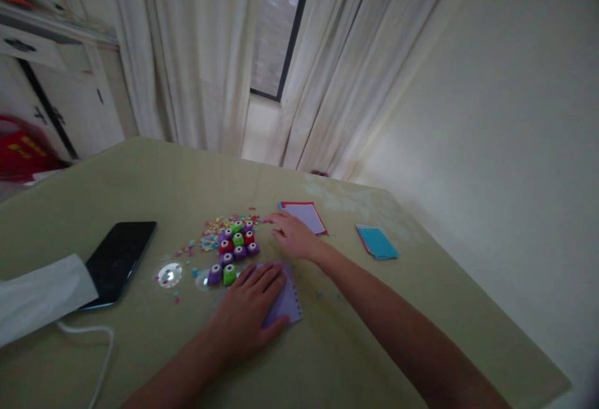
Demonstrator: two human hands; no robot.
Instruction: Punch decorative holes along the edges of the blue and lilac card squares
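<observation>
My left hand (255, 303) lies flat with its fingers spread on a purple sheet of paper (291, 301), which has small punched holes along its right edge. Just beyond its fingertips stands a group of small craft punches (238, 239) in purple, green and red, each with a white round top. My right hand (292, 235) reaches over the table to the right of the punches. Its index finger is stretched out toward the edge of a pile of tiny coloured paper bits (213, 234), and its thumb is apart. I see nothing held in it.
A red-edged pad with a pale sheet (306, 215) lies behind my right hand, and a blue notepad (377, 242) farther right. On the left are a black tablet (124, 253), a white packet (47, 296), a white cable (110, 340) and a clear disc (169, 275).
</observation>
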